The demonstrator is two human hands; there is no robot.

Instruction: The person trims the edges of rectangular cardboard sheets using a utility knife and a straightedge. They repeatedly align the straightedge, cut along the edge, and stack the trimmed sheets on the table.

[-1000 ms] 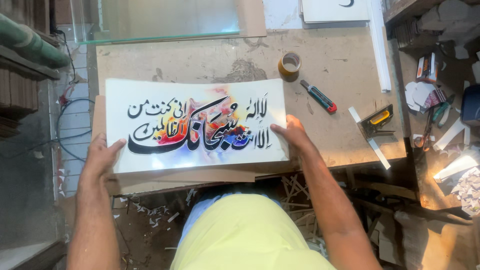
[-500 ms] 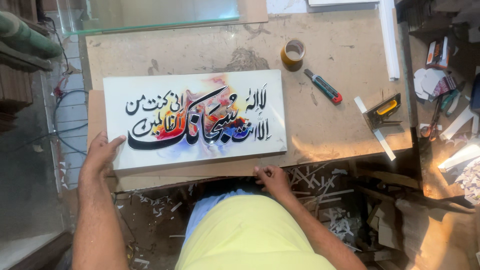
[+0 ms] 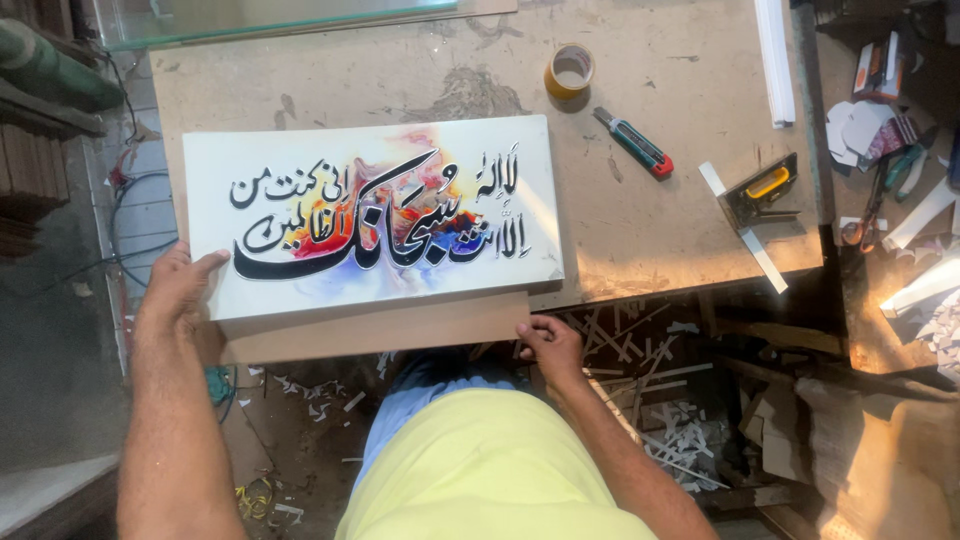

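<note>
My left hand (image 3: pixel 178 290) pinches the print (image 3: pixel 372 215), my right hand (image 3: pixel 548 345) grips the backing board (image 3: pixel 400 330); both stiff, light, edge-held.

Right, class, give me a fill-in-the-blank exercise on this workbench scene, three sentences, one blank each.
1. The left hand grips the ______ edge of the calligraphy print.
2. The right hand touches the brown ______ under the print.
3. Beside the tape roll on the workbench lies a utility ______.

Missing words: left; board; knife
</note>
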